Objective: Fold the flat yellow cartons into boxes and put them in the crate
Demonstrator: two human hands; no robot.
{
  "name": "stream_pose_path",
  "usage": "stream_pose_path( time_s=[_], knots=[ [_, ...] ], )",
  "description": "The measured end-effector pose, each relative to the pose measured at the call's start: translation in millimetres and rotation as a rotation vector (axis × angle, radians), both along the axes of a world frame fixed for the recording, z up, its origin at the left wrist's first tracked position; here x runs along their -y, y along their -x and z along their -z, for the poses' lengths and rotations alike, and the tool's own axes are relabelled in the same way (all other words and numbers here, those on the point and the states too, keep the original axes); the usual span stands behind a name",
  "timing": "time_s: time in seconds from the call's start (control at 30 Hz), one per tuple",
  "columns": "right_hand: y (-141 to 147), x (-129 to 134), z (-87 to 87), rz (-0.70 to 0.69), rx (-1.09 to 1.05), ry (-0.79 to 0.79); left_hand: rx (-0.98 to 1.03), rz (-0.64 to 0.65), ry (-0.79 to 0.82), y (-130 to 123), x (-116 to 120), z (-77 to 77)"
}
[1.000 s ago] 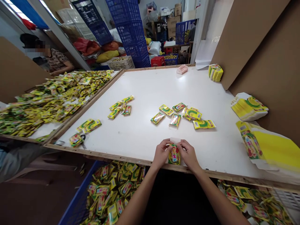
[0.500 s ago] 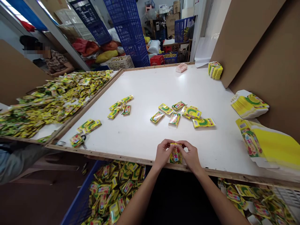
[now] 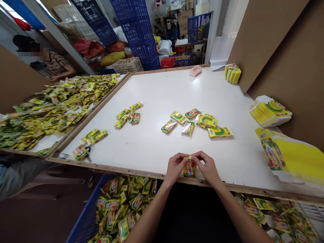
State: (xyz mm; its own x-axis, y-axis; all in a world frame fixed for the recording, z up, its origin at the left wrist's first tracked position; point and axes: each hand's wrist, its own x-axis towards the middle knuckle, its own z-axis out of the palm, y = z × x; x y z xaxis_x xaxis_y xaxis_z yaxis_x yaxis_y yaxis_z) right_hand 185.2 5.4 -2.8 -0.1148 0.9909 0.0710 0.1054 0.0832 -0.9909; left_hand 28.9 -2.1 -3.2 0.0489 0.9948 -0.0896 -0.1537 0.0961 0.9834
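Observation:
A small yellow and green box (image 3: 190,168) is held upright at the front edge of the white table (image 3: 152,152). My left hand (image 3: 176,166) pinches its top end from the left, and my right hand (image 3: 206,166) pinches the same end from the right. The fingertips of both hands nearly meet there. Beyond the hands lie several similar boxes, among them one with an open white flap (image 3: 187,129) and one lying flat at the right (image 3: 220,132). More boxes form a group (image 3: 121,121) left of the middle.
Flat cartons (image 3: 291,152) are stacked at the right beside a brown board. Below the table edge stands a blue crate (image 3: 83,212) full of boxes. Scissors (image 3: 88,149) lie at the left front. A person (image 3: 57,64) sits behind a large heap of packets (image 3: 63,101).
Both hands stay on the box at almost the same spot. The camera view has shifted slightly, and the box and loose boxes look otherwise unchanged.

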Motion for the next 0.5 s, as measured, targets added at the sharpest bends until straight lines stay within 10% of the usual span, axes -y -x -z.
stream_pose_path(
  time_s=[0.5],
  knots=[
    [-18, -14, -17.9, -0.209, 0.056, 0.057, -0.084, 0.021, -0.078, -1, 2, -0.7]
  ],
)
